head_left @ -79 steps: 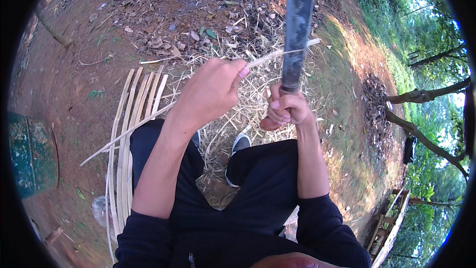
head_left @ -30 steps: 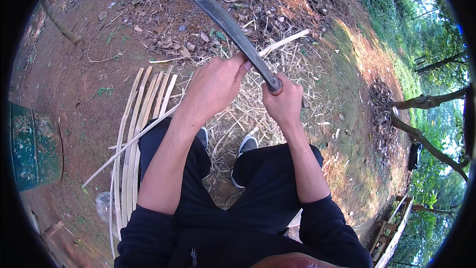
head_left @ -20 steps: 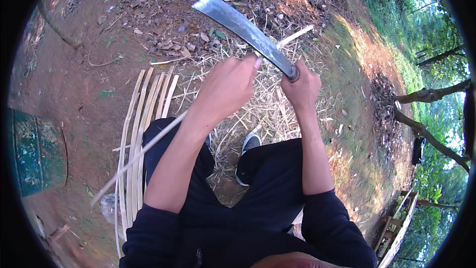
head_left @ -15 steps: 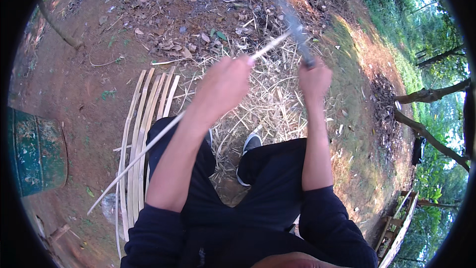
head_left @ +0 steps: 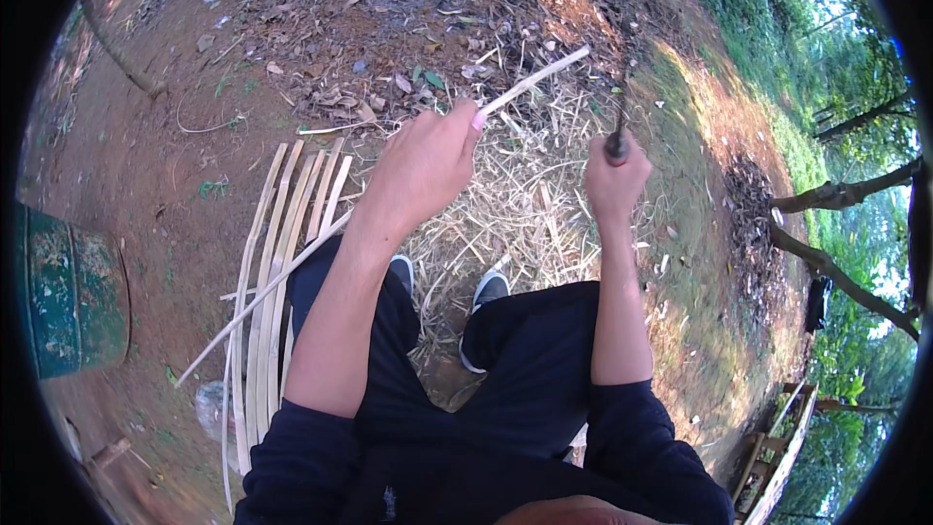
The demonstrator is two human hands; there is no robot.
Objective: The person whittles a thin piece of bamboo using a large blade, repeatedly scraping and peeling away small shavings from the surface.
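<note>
My left hand (head_left: 425, 163) is closed round a long, thin pale strip (head_left: 536, 79), which looks like bamboo. One end points up and away to the right; the rest runs back under my left forearm to the lower left. In my right hand (head_left: 618, 185) is a long knife, gripped by its dark handle (head_left: 615, 148). Its narrow blade (head_left: 622, 107) stands nearly edge-on, to the right of the strip's far end and apart from it. Pale shavings (head_left: 530, 199) cover the ground below both hands.
Several pale strips (head_left: 275, 301) lie side by side left of my legs, near a clear plastic bag (head_left: 210, 408). A worn green drum (head_left: 73, 292) is at the far left. Branches (head_left: 841, 192) and a wooden bench-like frame (head_left: 777, 457) are on the right.
The knife blade has swung away from the strip to the right, leaving the strip's far end uncovered. My left hand has shifted slightly left with the strip.
</note>
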